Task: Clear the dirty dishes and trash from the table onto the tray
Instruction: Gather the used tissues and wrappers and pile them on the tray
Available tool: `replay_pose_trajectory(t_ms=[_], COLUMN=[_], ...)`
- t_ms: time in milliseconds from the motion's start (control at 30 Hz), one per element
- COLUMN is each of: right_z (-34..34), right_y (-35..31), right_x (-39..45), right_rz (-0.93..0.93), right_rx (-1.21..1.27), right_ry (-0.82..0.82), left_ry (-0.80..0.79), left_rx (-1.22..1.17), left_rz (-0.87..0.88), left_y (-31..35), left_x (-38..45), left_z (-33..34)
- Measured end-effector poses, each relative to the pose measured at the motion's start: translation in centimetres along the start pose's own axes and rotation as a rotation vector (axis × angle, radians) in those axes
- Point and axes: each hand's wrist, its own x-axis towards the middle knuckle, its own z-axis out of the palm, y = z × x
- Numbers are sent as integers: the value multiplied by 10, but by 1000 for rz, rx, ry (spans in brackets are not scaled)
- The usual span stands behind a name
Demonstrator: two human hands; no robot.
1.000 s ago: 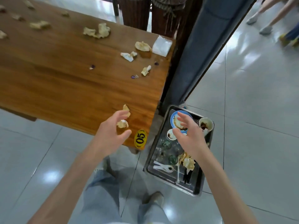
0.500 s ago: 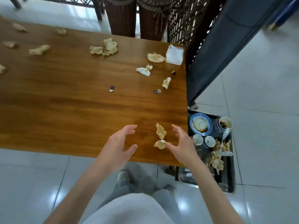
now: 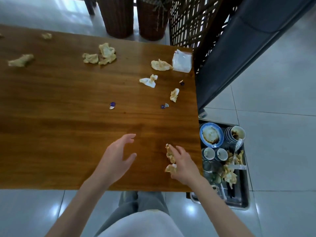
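since half a sec ago the right hand (image 3: 183, 165) had dropped onto the two crumpled tissues (image 3: 170, 159) near the table's right edge, where before it hung just beside them; left hand had barely shifted.

far left on the wooden table (image 3: 68, 130) lay a crumpled scrap (image 3: 20, 60), w/ a smaller one (image 3: 46, 36) further back. a cluster of tissues (image 3: 100, 55) sat mid-table at the back. a small blue wrapper bit (image 3: 112, 105) lay alone in the middle.

left hand (image 3: 116, 159) hovered over bare wood, fingers spread and relaxed, thumb apart, holding nothing.

more tissues (image 3: 149, 80) lay toward the right back, plus a clear plastic packet (image 3: 181, 61) at the far right corner.

right hand's fingers lay against the two tissues, touching them; grip not closed as far as visible, fingers fairly straight.

right of the table, lower down on the floor, the tray (image 3: 242, 202) held a blue-rimmed plate (image 3: 211, 135), stacked bowls (image 3: 235, 134), two small cups (image 3: 215, 153), glasses and used tissues.
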Motion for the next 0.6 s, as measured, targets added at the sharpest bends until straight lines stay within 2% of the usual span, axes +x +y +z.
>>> replay_pose_trajectory(t_ms=[133,267,500,600], right_z=[4,7,4,-6], right_y=[3,0,1,4], right_x=[14,22,33,40], right_rz=[-64,-128,-183,-163], right_rx=[-105,-151,-73,47], right_ry=[-66,-2,67,110], left_ry=[26,46,29,38], left_rx=[-7,-19,-24,-29], left_rz=[-15,-38,-49,-61], left_y=[-5,-5,-10,-9], left_x=[20,34,45,48], left_z=[-2,0,1,-1])
